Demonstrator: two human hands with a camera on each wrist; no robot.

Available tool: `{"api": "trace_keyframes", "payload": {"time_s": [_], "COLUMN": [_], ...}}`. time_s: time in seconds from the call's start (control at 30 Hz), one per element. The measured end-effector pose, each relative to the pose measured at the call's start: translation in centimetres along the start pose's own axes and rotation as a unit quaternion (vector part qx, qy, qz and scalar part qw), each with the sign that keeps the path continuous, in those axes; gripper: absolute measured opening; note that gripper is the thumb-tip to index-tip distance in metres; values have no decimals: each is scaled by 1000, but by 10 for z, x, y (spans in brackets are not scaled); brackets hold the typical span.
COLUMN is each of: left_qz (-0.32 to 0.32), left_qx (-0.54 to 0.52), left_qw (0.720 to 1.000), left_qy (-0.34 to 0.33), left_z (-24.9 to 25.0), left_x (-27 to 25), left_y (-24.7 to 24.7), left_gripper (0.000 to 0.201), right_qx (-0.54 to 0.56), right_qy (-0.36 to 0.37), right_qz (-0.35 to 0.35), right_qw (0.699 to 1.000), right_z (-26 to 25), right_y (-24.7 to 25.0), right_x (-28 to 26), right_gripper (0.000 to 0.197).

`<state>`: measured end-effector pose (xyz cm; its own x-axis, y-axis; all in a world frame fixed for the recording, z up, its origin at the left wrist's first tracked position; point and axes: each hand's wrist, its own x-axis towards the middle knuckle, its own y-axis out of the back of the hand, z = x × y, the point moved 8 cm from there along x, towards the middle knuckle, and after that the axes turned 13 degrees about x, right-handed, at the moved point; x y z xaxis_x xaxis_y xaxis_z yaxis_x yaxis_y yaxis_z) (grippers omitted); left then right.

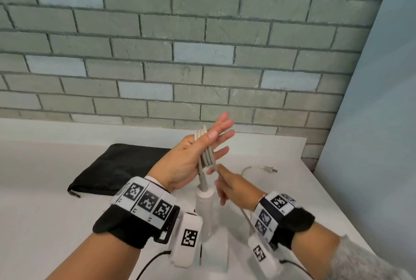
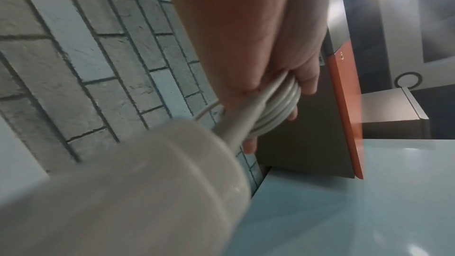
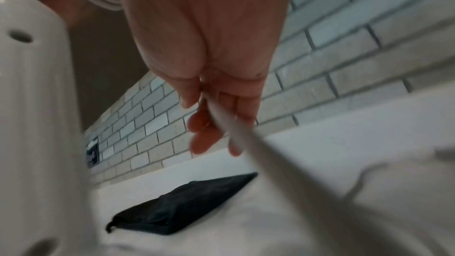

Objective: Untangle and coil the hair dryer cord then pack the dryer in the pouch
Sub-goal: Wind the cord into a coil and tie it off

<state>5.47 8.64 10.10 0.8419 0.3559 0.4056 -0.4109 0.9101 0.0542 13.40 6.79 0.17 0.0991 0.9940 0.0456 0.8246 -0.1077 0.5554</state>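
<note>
The white hair dryer [image 1: 204, 203] stands upright between my wrists, its handle end up; it fills the near part of the left wrist view [image 2: 123, 192]. Its grey cord [image 1: 208, 156] is looped several times around my raised left hand [image 1: 219, 135], whose fingers are straight while the thumb pins the loops [image 2: 278, 112]. My right hand [image 1: 217, 170] pinches the free length of cord just below the coil [image 3: 202, 92]. The rest of the cord trails right to the plug [image 1: 269, 169] on the table. The black pouch [image 1: 119, 167] lies flat to the left, seemingly closed.
The white table [image 1: 56, 212] ends at a grey brick wall [image 1: 180, 54] behind. A pale blue panel [image 1: 371, 122] stands along the table's right edge. Black cables run from my wrist cameras toward me.
</note>
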Motion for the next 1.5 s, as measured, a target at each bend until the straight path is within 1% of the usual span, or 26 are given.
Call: {"api": "trace_keyframes", "payload": {"time_s": [0.03,0.1,0.17,0.27,0.33,0.4,0.47,0.5,0.57,0.6,0.67,0.73,0.8,0.87,0.93,0.97,1.03,1.13,1.2,1.23,1.3,1.33,1.37,1.4,1.43,1.5], "left_qz": [27,75,106,112,108,94,73,58,15,-12,-58,-115,-175,-218,-238,-233,-196,-115,-57,-35,1,17,30,38,42,40], "left_qx": [4,27,72,191,256,282,274,268,272,271,252,189,95,19,-18,-23,-18,28,80,103,136,143,143,139,135,125], "left_qw": [1000,997,992,975,960,955,959,961,961,962,965,973,976,971,967,968,976,990,993,992,988,987,987,987,987,988], "left_qy": [1,-3,-10,-19,-23,-16,8,23,42,45,45,66,85,91,90,89,90,74,70,71,70,70,73,76,78,80], "left_z": [-3,-6,-6,-1,3,4,3,2,2,3,3,-3,-5,-5,-5,-6,-8,-7,-8,-9,-11,-12,-13,-13,-13,-12], "left_x": [2,4,5,9,12,14,15,15,13,11,8,4,-2,-7,-10,-10,-8,-3,0,0,1,0,-1,-1,-2,-2], "left_y": [6,16,23,28,32,32,27,22,8,-1,-12,-22,-32,-36,-34,-31,-22,-2,7,8,11,12,14,16,16,13], "left_gripper": [39,35,34,31,35,36,32,31,39,42,52,68,74,69,64,60,51,30,20,18,20,20,19,18,18,19], "right_qx": [-1,-27,-85,-167,-209,-239,-240,-247,-251,-233,-166,-118,-62,29,82,99,109,85,55,49,99,128,138,122,80,-41], "right_qy": [-8,-28,-11,44,91,137,200,237,294,305,308,290,238,184,156,154,159,155,143,134,127,132,148,168,186,200], "right_qz": [-24,-86,-110,-71,-35,5,55,80,130,150,168,139,64,-14,-50,-48,-21,43,79,87,88,91,103,120,141,191], "right_qw": [1000,996,990,982,973,961,948,936,913,911,922,940,967,982,983,982,981,983,985,986,983,979,974,971,969,960], "right_z": [5,8,-1,-19,-37,-61,-89,-103,-124,-130,-136,-134,-122,-110,-106,-105,-105,-102,-97,-94,-90,-88,-86,-85,-85,-84], "right_y": [-9,-26,-31,-16,0,16,34,44,63,73,90,91,77,61,51,49,49,57,65,68,71,74,80,87,94,102], "right_x": [-3,-11,-17,-26,-39,-53,-68,-74,-81,-81,-77,-66,-51,-42,-41,-41,-40,-36,-34,-33,-35,-36,-39,-42,-44,-47], "right_gripper": [28,35,40,46,39,31,30,28,19,18,20,33,39,33,24,22,25,23,24,23,15,11,13,15,14,12]}}
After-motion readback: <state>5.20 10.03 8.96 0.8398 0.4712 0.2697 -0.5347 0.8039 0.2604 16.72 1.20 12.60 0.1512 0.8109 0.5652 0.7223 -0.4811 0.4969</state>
